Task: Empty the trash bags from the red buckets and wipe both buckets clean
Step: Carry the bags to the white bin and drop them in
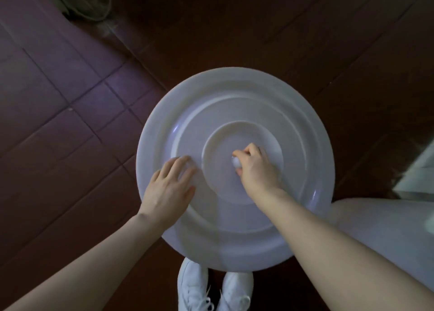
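Note:
A large round white lid (pixel 234 104) with raised concentric rings fills the middle of the head view, seen from straight above. It hides whatever stands beneath it; no red bucket or trash bag shows. My right hand (pixel 256 167) is closed around the small white knob (pixel 235 162) at the lid's centre. My left hand (pixel 171 186) lies flat on the lid's left side, fingers spread and holding nothing.
The floor is dark red-brown tile (pixel 70 123). My white shoes (pixel 211 289) stand just below the lid. A second white rounded object (pixel 380 235) sits at the lower right. A netted or wire object (pixel 87 3) lies at the top left.

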Demonstrator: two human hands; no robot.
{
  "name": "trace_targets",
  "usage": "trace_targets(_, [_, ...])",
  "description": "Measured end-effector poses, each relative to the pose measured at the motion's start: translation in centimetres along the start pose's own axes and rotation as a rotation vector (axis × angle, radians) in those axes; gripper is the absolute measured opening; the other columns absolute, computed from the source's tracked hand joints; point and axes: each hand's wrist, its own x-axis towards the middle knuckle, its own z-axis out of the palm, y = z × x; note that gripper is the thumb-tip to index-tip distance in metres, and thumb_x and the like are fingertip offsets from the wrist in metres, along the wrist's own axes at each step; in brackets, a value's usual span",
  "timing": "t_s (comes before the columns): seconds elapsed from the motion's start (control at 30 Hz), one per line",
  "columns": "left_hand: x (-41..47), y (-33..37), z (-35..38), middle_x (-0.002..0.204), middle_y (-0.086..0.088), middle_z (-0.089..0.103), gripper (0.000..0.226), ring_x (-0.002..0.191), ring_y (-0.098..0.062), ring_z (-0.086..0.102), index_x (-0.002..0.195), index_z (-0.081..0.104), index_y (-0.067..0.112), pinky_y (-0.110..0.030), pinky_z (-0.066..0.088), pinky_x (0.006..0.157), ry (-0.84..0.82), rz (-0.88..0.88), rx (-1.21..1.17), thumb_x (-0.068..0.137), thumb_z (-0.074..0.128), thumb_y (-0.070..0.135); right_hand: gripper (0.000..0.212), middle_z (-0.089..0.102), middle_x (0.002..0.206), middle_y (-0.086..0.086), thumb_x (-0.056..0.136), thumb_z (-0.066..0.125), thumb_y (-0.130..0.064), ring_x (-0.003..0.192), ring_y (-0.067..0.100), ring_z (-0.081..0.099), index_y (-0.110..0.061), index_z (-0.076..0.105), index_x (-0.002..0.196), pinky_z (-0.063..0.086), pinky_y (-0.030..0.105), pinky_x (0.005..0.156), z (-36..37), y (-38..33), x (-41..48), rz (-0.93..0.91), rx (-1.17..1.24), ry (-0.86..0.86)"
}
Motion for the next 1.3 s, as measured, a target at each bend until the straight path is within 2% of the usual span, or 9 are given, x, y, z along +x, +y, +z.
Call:
trace_targets(0.2, [-3.2,5.0,-18.5,0.135,-0.008,0.050,0.045,0.121,-0.033,0.047,0.118,0.064,0.015,-0.051,0.051,0.086,0.089,0.025,0.012,0.077,0.079,0.022,0.027,0.043,0.124,0.001,0.098,0.046,-0.026,0.121,0.020,0.039,-0.026,0.055,0.124,0.044,0.035,0.080,-18.1,-3.9,-8.2,-0.048,0.058,0.093])
trace_targets(0.33, [-4.1,10.0,-29.4,0.134,-0.008,0.051,0.046,0.122,-0.033,0.047,0.120,0.064,0.015,-0.051,0.050,0.087,0.164,0.095,0.031,0.077,0.078,0.022,0.033,0.044,0.124,0.002,0.095,0.050,-0.014,0.119,0.020,0.039,-0.025,0.055,0.126,0.037,0.029,0.081,-28.3,-4.3,-13.8,-0.011,0.065,0.215])
trace_targets(0.53, [-5.5,18.0,-38.2,0.134,-0.010,0.052,0.042,0.122,-0.035,0.048,0.119,0.065,0.012,-0.053,0.051,0.087,0.222,0.238,0.037,0.078,0.076,0.017,0.037,0.046,0.121,0.007,0.095,0.052,-0.014,0.116,0.024,0.042,-0.022,0.056,0.131,0.036,0.031,0.085,-37.7,-1.3,-23.0,0.083,0.117,0.324])
trace_targets(0.73, [-7.1,27.3,-37.4,0.133,-0.010,0.053,0.043,0.120,-0.035,0.050,0.117,0.064,0.013,-0.050,0.053,0.083,0.136,0.412,-0.005,0.077,0.077,0.013,0.033,0.047,0.122,0.010,0.096,0.050,-0.018,0.117,0.027,0.043,-0.018,0.057,0.127,0.039,0.036,0.091,-38.5,5.9,-32.2,0.246,0.137,0.330])
trace_targets(1.03, [-10.3,40.9,-28.2,0.138,-0.008,0.049,0.044,0.126,-0.033,0.046,0.120,0.062,0.015,-0.045,0.053,0.087,-0.102,0.605,-0.021,0.078,0.071,0.009,0.037,0.047,0.123,0.007,0.093,0.053,-0.016,0.117,0.026,0.042,-0.023,0.057,0.129,0.041,0.033,0.094,-30.7,18.7,-44.2,0.488,0.208,0.277])
trace_targets(1.17, [-11.5,45.3,-24.1,0.142,-0.006,0.045,0.044,0.129,-0.029,0.044,0.123,0.060,0.017,-0.041,0.051,0.088,-0.160,0.618,0.006,0.080,0.068,0.011,0.035,0.048,0.124,0.007,0.095,0.051,-0.019,0.118,0.025,0.042,-0.024,0.057,0.130,0.039,0.031,0.097,-27.1,23.2,-47.5,0.549,0.261,0.264])
trace_targets(1.3, [-12.1,48.2,-20.2,0.152,0.001,0.029,0.046,0.138,-0.021,0.031,0.134,0.049,0.025,-0.036,0.049,0.092,-0.213,0.574,0.042,0.089,0.059,0.020,0.033,0.049,0.122,0.007,0.095,0.050,-0.023,0.118,0.025,0.042,-0.024,0.057,0.128,0.039,0.031,0.096,-24.1,26.9,-49.1,0.571,0.280,0.245])
